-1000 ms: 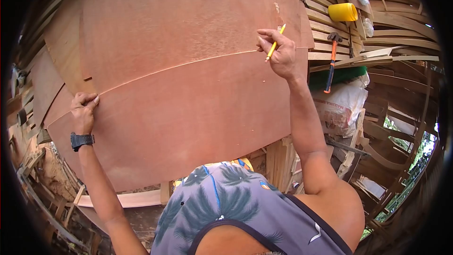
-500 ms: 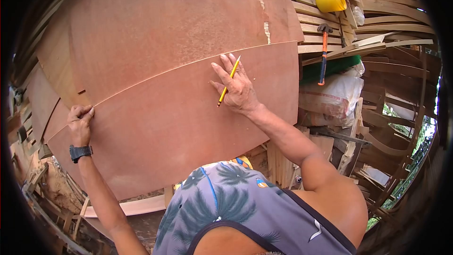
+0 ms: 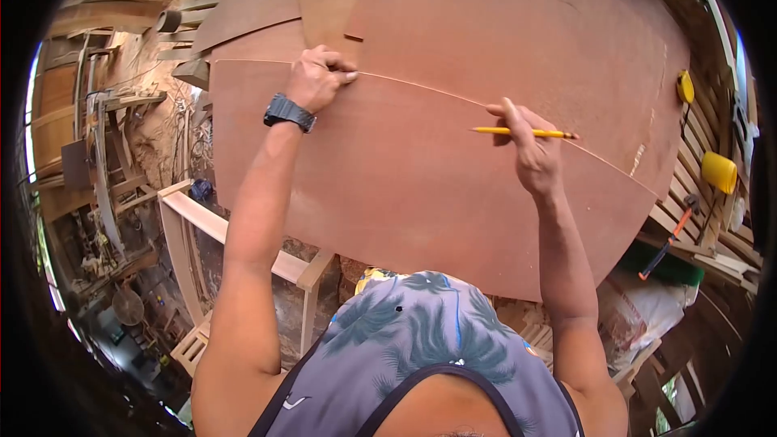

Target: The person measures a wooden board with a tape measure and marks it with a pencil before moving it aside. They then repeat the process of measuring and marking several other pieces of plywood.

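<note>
A reddish-brown plywood sheet [image 3: 413,194] with a curved upper edge lies over a larger plywood panel [image 3: 486,16]. At the left part of that edge is my left hand [image 3: 318,81], its fingers curled and pinching the rim; a black watch [image 3: 290,112] is on the wrist. My right hand [image 3: 534,150] rests at the same edge farther right, thumb up and fingers bent over the rim. It holds a yellow pencil [image 3: 530,132] lying crosswise, its tip pointing left. The undersides of the fingers on both hands are hidden.
To the right are a yellow tape measure [image 3: 685,86], a yellow cup-like container [image 3: 719,172] and a hammer with an orange and black handle [image 3: 670,236]. A wooden frame [image 3: 198,214] stands at lower left. Timber strips and curved ribs surround the panels.
The view has swung left, so the sheet and tools appear farther right. My right hand has gone from lying spread on the sheet to bent fingers at its edge; the pencil now lies nearly level.
</note>
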The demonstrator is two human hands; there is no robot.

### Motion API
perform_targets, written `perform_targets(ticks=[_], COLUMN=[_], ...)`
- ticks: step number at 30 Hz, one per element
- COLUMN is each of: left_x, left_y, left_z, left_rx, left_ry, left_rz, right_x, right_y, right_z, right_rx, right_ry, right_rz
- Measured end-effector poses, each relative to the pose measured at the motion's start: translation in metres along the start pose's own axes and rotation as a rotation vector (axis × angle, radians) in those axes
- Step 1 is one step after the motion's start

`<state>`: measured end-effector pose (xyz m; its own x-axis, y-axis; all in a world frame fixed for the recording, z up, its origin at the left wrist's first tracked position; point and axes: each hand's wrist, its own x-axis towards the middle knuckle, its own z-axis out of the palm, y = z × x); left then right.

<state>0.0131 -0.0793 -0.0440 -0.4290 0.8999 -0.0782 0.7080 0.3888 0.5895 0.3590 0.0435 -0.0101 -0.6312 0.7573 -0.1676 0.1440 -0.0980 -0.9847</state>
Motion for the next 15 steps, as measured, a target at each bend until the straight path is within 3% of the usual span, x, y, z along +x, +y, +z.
perform_targets(ticks=[2,5,8,15], left_x=[0.0,0.0,0.001,0.0], left_y=[0.008,0.007,0.002,-0.002], left_z=[-0.001,-0.002,0.001,0.003], left_rx=[-0.096,-0.053,-0.039,-0.115], left_ry=[-0.069,-0.056,-0.044,-0.041], left_rz=[-0.121,-0.089,-0.06,-0.076], right_x=[0.029,0.064,0.088,0.107], right_y=[-0.003,0.012,0.023,0.016], right_z=[0.04,0.084,0.113,0.131], right_rx=[0.039,-0.065,-0.096,-0.309], right_ry=[-0.009,-0.101,-0.136,-0.157], right_rz=[0.088,-0.109,-0.11,-0.117])
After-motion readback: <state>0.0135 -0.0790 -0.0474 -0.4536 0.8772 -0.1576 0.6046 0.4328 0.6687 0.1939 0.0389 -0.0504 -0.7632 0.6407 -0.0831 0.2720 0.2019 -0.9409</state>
